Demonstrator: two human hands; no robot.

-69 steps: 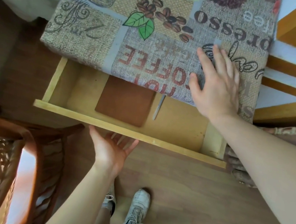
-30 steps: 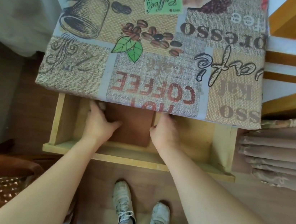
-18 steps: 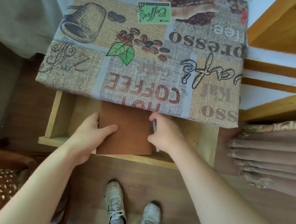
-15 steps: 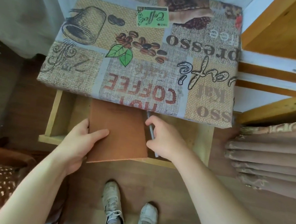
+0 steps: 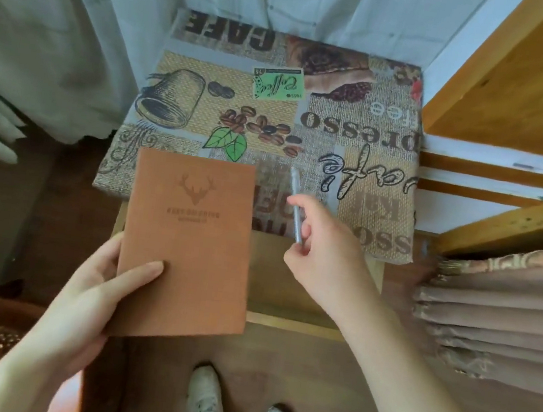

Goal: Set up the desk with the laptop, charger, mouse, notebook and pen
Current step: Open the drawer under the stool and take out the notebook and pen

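Two hands worked above the desk [image 5: 385, 172]: left hand [image 5: 93, 286] gripped the notebook [image 5: 188, 246], right hand [image 5: 323, 250] pinched the pen [image 5: 296, 202].

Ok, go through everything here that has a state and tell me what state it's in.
notebook: closed, held up by the left hand
pen: pinched in the right hand
drawer: open, under the desk

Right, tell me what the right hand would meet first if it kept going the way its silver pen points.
Probably the coffee-print tablecloth on the desk: the right hand aims the silver pen forward over bare cloth, though its height above it is unclear.
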